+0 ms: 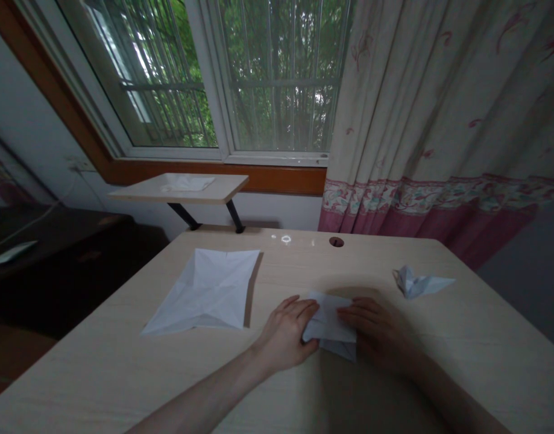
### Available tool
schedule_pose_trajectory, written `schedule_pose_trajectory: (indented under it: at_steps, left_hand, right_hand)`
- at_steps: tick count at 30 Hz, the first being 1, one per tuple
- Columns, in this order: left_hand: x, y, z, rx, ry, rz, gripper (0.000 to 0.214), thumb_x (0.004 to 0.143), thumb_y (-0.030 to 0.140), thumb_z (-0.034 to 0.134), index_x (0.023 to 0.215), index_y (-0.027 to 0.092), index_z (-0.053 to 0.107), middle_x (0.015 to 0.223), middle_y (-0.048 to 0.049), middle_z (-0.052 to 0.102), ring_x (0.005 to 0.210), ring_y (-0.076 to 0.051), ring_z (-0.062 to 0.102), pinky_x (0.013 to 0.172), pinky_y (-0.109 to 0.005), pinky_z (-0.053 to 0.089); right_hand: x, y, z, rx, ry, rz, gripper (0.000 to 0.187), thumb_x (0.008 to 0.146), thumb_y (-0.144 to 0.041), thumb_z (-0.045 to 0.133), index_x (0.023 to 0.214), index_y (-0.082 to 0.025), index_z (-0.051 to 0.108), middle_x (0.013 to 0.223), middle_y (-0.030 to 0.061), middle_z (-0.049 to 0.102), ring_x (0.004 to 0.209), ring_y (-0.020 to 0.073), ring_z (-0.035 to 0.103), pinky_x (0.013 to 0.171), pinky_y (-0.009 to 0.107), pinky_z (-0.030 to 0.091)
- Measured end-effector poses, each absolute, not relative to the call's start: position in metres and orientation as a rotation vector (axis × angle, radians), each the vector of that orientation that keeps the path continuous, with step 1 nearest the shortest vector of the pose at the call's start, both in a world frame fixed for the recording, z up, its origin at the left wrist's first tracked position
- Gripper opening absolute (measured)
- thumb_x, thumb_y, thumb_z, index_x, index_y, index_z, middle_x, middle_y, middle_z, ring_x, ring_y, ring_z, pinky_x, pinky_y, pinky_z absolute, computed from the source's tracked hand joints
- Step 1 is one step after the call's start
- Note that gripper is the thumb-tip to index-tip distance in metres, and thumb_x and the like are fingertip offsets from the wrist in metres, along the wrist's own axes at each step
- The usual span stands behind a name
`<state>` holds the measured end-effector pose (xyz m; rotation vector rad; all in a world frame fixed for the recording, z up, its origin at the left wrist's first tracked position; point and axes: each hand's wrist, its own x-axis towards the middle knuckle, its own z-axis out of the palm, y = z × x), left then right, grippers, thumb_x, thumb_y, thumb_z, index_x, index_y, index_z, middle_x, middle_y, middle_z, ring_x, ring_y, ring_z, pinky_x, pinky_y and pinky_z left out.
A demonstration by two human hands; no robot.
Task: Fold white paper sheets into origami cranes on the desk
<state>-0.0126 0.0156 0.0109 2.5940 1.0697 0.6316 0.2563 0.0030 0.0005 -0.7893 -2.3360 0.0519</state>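
A small folded white paper (330, 322) lies on the light wooden desk (277, 386) near its front middle. My left hand (286, 334) rests on the paper's left edge, fingers curled and pressing it. My right hand (376, 334) presses the paper's right side with its fingers close together. A larger creased white sheet (207, 292) lies flat to the left, apart from both hands. A finished folded paper figure (419, 283) sits to the right.
A small raised shelf (181, 188) with a white sheet on it stands at the desk's back left. A cable hole (336, 242) is at the back edge. Window and flowered curtain (439, 120) are behind. A dark cabinet (55, 253) stands left.
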Motion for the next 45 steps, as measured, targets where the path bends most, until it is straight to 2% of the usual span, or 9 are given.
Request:
schedule_pose_trajectory:
  at_steps: [4,9,16,20,23,26,35,39,45]
  left_hand:
    - [-0.014,0.017,0.007,2.577,1.074,0.541,0.065,0.073,0.018,0.067,0.136,0.014,0.051,0.141,-0.0126,0.057,0.129,-0.029,0.054,0.115,-0.049,0.038]
    - [-0.014,0.016,0.012,2.594,1.020,0.609,0.069,0.077,0.013,0.065,0.142,0.016,0.042,0.150,-0.0132,0.046,0.137,-0.029,0.045,0.116,-0.051,0.037]
    - [-0.016,0.016,0.014,2.652,0.912,0.888,0.068,0.088,0.025,0.068,0.144,0.021,0.030,0.152,-0.0158,0.041,0.141,-0.029,0.039,0.114,-0.055,0.036]
    - [-0.018,0.015,0.008,2.678,0.929,0.952,0.055,0.088,0.035,0.071,0.132,0.020,0.042,0.153,-0.0179,0.037,0.143,-0.033,0.034,0.111,-0.057,0.039]
    - [-0.018,0.014,0.007,2.746,0.912,0.930,0.034,0.088,0.034,0.071,0.115,0.020,0.055,0.148,-0.0160,0.042,0.141,-0.035,0.036,0.112,-0.060,0.036]
    - [-0.016,0.014,0.010,2.828,0.901,0.829,0.024,0.086,0.033,0.074,0.106,0.022,0.064,0.144,-0.0133,0.046,0.137,-0.037,0.039,0.113,-0.065,0.030]
    - [-0.014,0.012,0.021,2.828,0.951,0.688,0.036,0.091,0.037,0.069,0.126,0.038,0.064,0.159,-0.0061,0.027,0.144,-0.038,0.026,0.116,-0.065,0.019]
    - [-0.015,0.011,0.021,2.823,0.911,0.698,0.024,0.094,0.041,0.064,0.117,0.037,0.070,0.161,-0.0043,0.021,0.145,-0.037,0.024,0.116,-0.066,0.015]
    - [-0.013,0.011,0.021,2.789,0.937,0.657,0.017,0.095,0.038,0.062,0.106,0.033,0.074,0.159,-0.0049,0.027,0.145,-0.037,0.024,0.116,-0.066,0.015]
  right_hand:
    - [0.259,0.006,-0.001,-0.917,-2.296,-0.036,0.047,0.081,-0.006,0.052,0.123,-0.024,0.060,0.120,0.0083,0.071,0.112,0.0248,0.064,0.105,0.054,0.044]
    - [0.260,0.007,-0.002,-0.934,-2.227,-0.047,0.033,0.086,-0.009,0.052,0.114,-0.024,0.059,0.108,0.0066,0.073,0.100,0.0223,0.069,0.101,0.051,0.049]
    - [0.257,0.007,-0.004,-0.970,-2.202,-0.078,0.021,0.095,-0.014,0.050,0.110,-0.024,0.060,0.099,0.0059,0.074,0.089,0.0219,0.070,0.083,0.041,0.057]
    - [0.254,0.006,-0.003,-0.972,-2.159,-0.080,0.021,0.097,-0.015,0.049,0.111,-0.024,0.060,0.098,0.0059,0.074,0.086,0.0220,0.070,0.077,0.039,0.058]
    - [0.252,0.004,-0.002,-0.979,-2.144,-0.067,0.022,0.097,-0.015,0.049,0.113,-0.026,0.060,0.098,0.0058,0.073,0.086,0.0226,0.070,0.077,0.040,0.058]
    - [0.250,0.003,0.000,-0.993,-2.118,-0.057,0.022,0.097,-0.015,0.050,0.113,-0.026,0.061,0.099,0.0054,0.074,0.088,0.0227,0.070,0.078,0.039,0.058]
    - [0.246,0.004,-0.008,-1.087,-1.875,-0.102,0.010,0.098,-0.024,0.050,0.101,-0.025,0.059,0.085,0.0056,0.071,0.075,0.0214,0.070,0.066,0.035,0.060]
    - [0.248,0.004,-0.009,-1.005,-1.985,-0.107,0.018,0.096,-0.017,0.048,0.104,-0.026,0.062,0.092,0.0055,0.073,0.081,0.0219,0.070,0.071,0.037,0.059]
    - [0.246,0.002,-0.007,-1.022,-2.025,-0.102,0.021,0.096,-0.016,0.048,0.108,-0.026,0.063,0.092,0.0058,0.071,0.082,0.0222,0.068,0.072,0.037,0.059]
